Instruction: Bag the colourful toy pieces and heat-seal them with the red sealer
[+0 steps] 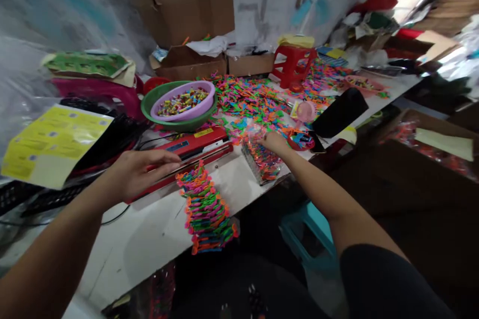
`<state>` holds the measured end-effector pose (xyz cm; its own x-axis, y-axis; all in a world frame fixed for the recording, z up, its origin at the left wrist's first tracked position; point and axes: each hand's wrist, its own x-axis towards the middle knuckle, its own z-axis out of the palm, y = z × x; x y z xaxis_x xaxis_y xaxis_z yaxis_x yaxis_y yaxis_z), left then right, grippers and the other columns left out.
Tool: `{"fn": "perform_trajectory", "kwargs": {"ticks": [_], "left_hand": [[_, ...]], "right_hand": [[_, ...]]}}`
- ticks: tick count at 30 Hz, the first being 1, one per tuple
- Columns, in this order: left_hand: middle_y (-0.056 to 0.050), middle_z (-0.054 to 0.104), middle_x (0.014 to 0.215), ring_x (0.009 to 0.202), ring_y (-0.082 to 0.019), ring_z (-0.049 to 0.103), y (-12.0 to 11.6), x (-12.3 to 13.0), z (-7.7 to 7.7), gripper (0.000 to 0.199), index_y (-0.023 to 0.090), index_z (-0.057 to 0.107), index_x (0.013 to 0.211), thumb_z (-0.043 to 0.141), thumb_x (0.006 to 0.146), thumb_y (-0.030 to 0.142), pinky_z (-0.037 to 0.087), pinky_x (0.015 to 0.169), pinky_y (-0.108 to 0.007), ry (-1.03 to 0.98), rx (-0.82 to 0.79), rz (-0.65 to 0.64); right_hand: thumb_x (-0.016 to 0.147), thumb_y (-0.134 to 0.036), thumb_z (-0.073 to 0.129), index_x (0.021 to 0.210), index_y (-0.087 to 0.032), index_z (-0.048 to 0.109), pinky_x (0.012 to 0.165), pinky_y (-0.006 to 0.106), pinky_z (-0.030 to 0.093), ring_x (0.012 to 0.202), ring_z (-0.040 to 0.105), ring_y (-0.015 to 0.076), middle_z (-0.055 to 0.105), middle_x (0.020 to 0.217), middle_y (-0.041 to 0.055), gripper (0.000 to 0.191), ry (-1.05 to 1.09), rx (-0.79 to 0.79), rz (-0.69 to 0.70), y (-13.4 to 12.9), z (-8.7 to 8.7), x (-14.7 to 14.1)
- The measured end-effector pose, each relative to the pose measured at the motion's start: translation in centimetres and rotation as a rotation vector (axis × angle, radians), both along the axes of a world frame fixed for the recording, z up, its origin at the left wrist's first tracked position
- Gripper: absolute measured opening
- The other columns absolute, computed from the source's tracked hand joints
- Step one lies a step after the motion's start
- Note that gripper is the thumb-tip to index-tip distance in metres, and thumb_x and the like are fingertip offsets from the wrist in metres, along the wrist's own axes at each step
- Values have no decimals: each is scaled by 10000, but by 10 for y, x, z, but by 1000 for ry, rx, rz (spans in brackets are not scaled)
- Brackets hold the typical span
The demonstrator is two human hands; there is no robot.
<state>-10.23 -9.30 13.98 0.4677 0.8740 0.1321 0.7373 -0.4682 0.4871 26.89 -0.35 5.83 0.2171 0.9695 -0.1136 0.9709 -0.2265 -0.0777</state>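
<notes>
My left hand (144, 174) lies over the red heat sealer (190, 142), fingers stretched out and close together; I cannot tell whether it presses on the bar. Just in front of the sealer, a long strip of small bright plastic pieces (207, 209) reaches to the table's front edge. To the right, my right hand (275, 143) is closed at the top of a clear plastic bag (265, 159) filled with similar coloured pieces. Its fingertips are partly hidden against the plastic. Under this bag is a grey tray or board (251, 163).
A lilac basin (211, 90) of small coloured items sits in a green basin (149, 107). Loose plastic pieces (250, 97) are heaped behind. A red stool (290, 67), pink fan (306, 111) and black upright object (340, 112) stand right. Yellow label sheets (56, 134) lie left.
</notes>
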Motion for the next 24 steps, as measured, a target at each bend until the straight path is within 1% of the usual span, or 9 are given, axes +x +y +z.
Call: {"fn": "perform_trajectory", "kwargs": {"ticks": [2, 5, 8, 11, 14, 17, 19, 20, 24], "left_hand": [[-17, 701, 902, 798, -164, 624, 3, 0, -3, 451, 188, 681, 935, 488, 756, 555, 467, 770, -226, -35, 10, -3], [-11, 698, 925, 822, -170, 627, 14, 7, -9, 453, 194, 676, 938, 510, 740, 567, 473, 777, -224, -51, -39, -31], [-5, 691, 946, 865, -171, 619, 29, 29, -14, 450, 201, 663, 961, 510, 747, 566, 467, 794, -224, -32, -111, -69], [-10, 687, 935, 847, -164, 613, 42, 59, -13, 452, 192, 651, 977, 491, 762, 555, 464, 783, -226, -14, -140, -138], [-2, 686, 944, 828, -153, 609, 52, 84, -7, 454, 196, 642, 991, 480, 768, 557, 465, 760, -208, 14, -135, -217], [17, 694, 939, 813, -162, 631, 66, 105, -8, 477, 227, 654, 960, 472, 730, 603, 476, 738, -207, 81, -92, -219], [8, 703, 915, 782, -185, 649, 77, 126, -21, 499, 234, 664, 939, 434, 722, 620, 495, 717, -240, 140, -18, -242], [-10, 703, 932, 804, -200, 652, 80, 139, -33, 504, 226, 665, 949, 408, 741, 606, 501, 738, -265, 155, 51, -299], [-115, 586, 1214, 1139, -262, 529, 78, 203, -96, 450, 165, 623, 1098, 363, 842, 429, 392, 981, -399, 209, 422, -681]], "right_hand": [[846, -420, 462, 987, -149, 652, 720, 268, 455, 921, 616, 233, 650, 1003, 136, 360, 32, -24, 16, 7, 1, 7], [892, -360, 370, 1008, -116, 642, 759, 276, 448, 944, 604, 236, 641, 1030, 155, 384, 74, 75, 2, 8, 6, 19], [879, -525, 329, 1106, -107, 596, 894, 374, 401, 1105, 506, 299, 556, 1193, 183, 546, 106, 161, -62, 4, 7, 15], [776, -653, 429, 1163, -138, 569, 1007, 491, 268, 1245, 329, 366, 442, 1331, 164, 659, 100, 159, -89, 5, -7, -4], [828, -502, 465, 1073, -131, 612, 1017, 459, 238, 1203, 364, 313, 507, 1255, 145, 468, 110, 202, -35, 8, -26, -17], [867, -350, 439, 1004, -133, 625, 995, 420, 263, 1140, 410, 255, 555, 1187, 116, 317, 157, 258, -11, 8, -32, -13], [867, -324, 438, 1010, -181, 622, 985, 416, 283, 1132, 422, 241, 545, 1217, 71, 273, 211, 293, 0, 2, -26, -1], [869, -332, 435, 1032, -203, 615, 978, 412, 299, 1129, 433, 238, 537, 1234, 54, 275, 242, 310, -1, -3, -21, 6], [859, -452, 465, 1177, -187, 551, 1001, 396, 318, 1172, 444, 251, 520, 1271, 82, 423, 340, 333, -12, -32, -11, 38]]}}
